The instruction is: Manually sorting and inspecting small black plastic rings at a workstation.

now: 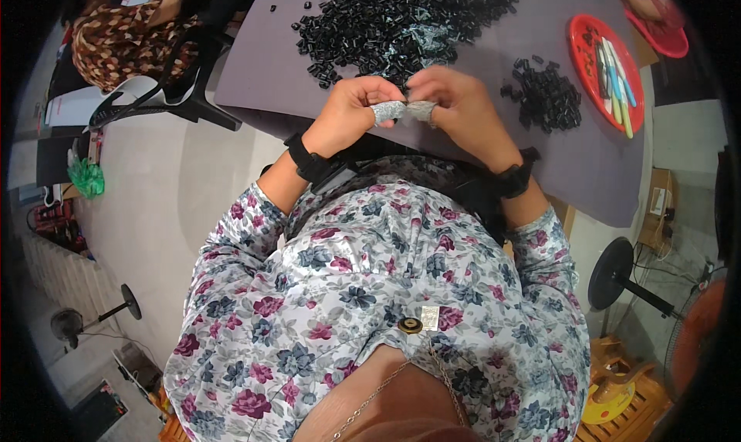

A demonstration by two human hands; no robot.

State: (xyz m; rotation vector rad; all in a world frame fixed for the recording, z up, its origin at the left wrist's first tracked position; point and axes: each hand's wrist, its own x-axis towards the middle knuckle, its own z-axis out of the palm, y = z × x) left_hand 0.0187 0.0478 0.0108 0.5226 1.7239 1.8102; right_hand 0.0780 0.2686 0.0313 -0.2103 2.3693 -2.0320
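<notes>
My left hand [349, 112] and my right hand [465, 112] meet at the near edge of the table, fingertips almost touching. Both are closed in a pinch. Grey wrapping covers my left thumb [388, 113], and a similar wrap is on my right thumb [421, 110]. Whatever lies between the fingertips is too small and hidden to make out. Just beyond my hands spreads a large heap of small black pieces [347, 37], with pale bluish scraps [428, 35] among them. A smaller pile of black pieces [546, 95] lies right of my right hand.
A grey cloth covers the table [262, 64]. On its right stands a red tray [580, 45] holding several knife-like tools with coloured handles. Someone in a patterned top [123, 45] sits at the far left by a black chair [208, 95]. A fan [614, 274] stands at right.
</notes>
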